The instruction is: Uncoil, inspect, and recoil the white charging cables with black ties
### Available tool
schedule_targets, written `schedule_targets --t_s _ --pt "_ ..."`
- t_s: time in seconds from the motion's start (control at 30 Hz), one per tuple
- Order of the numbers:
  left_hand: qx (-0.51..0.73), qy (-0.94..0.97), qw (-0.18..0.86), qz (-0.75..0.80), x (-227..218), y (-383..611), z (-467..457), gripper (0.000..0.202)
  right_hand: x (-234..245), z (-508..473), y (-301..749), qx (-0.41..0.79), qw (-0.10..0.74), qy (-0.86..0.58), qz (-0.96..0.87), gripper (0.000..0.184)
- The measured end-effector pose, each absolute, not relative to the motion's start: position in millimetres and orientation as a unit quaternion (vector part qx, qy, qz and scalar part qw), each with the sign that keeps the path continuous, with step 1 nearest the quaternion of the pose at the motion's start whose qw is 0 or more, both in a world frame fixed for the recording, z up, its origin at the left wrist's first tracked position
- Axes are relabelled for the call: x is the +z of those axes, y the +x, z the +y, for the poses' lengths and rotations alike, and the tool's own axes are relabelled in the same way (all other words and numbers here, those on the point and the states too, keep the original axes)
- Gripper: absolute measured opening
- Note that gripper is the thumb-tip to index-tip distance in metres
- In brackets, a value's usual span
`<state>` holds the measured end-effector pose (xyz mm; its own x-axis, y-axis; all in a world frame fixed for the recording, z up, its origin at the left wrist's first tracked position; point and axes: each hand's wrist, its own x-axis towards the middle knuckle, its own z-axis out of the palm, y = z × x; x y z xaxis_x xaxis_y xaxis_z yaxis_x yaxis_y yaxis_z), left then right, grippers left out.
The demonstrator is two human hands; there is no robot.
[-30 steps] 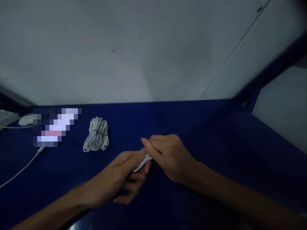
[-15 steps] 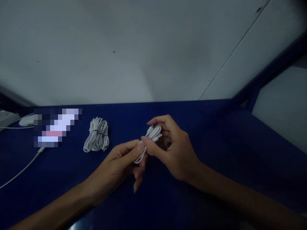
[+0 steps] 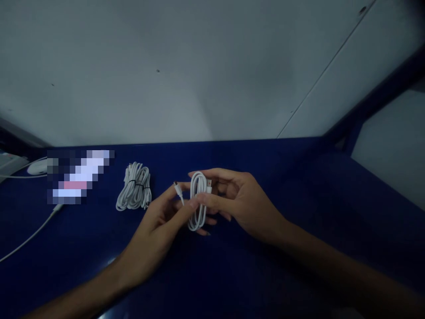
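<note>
Between both hands, above the blue tabletop, is a white USB cable (image 3: pixel 198 181) coiled into an upright oval. My left hand (image 3: pixel 168 217) pinches the coil from the left with its thumb in front. One small connector of the cable sticks up over the left fingers, apart from the loops. My right hand (image 3: pixel 241 195) grips the coil from the right, thumb across its front, fingers behind. The USB plug shows at the coil's right side by the right fingers. Left of the hands, bundled white cables (image 3: pixel 134 188) with dark ties lie on the table.
A blue table (image 3: pixel 265 159) runs to a grey-white wall panel (image 3: pixel 166 106). At the left lies a pixelated, bright-screened device (image 3: pixel 84 173) with a white cable (image 3: pixel 36 239) at its near end. A white rounded object (image 3: pixel 37 167) sits beyond it. Blue frame bars (image 3: pixel 375 102) stand right.
The coil has turned from slanted to upright and moved slightly left. One connector now stands apart over the left fingers. My right hand has shifted its grip on the loops.
</note>
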<state>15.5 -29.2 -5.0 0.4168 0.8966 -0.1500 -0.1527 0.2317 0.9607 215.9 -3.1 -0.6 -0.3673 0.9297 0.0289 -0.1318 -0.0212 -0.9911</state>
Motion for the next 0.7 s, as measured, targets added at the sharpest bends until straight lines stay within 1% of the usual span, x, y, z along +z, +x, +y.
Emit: schedule_targets --t_s 0.07,0.17,0.23,0.33,0.5,0.6,0.7 --pt "0.396 0.506 0.658 0.392 -3.9 15.4 -29.3 0.030 -0.1 -3.0 215.9 0.615 0.432 -0.369 -0.546 0.042" --pt "0.408 0.536 0.613 0.413 -1.8 14.8 -27.4 0.022 -0.7 -2.3 215.5 0.617 0.441 -0.385 -0.526 0.057" --pt "0.412 0.536 0.607 0.417 -1.6 14.4 -26.0 0.020 -2.7 -1.5 215.7 0.622 0.450 -0.390 -0.508 0.060" --pt "0.426 0.520 0.607 0.425 -3.6 13.8 -25.9 0.025 -6.7 -0.3 217.2 0.633 0.461 -0.386 -0.488 0.054" --pt "0.447 0.491 0.599 0.448 -5.7 14.1 -29.6 0.049 -7.1 -0.3 219.5 0.631 0.458 -0.401 -0.481 0.033" --pt "0.449 0.482 0.609 0.442 -5.2 14.6 -30.3 0.061 -7.0 -0.6 219.6 0.630 0.459 -0.413 -0.471 0.033" --pt "0.444 0.473 0.631 0.425 -5.8 14.2 -28.8 0.065 -9.9 -0.4 219.9 0.631 0.459 -0.408 -0.474 0.033"
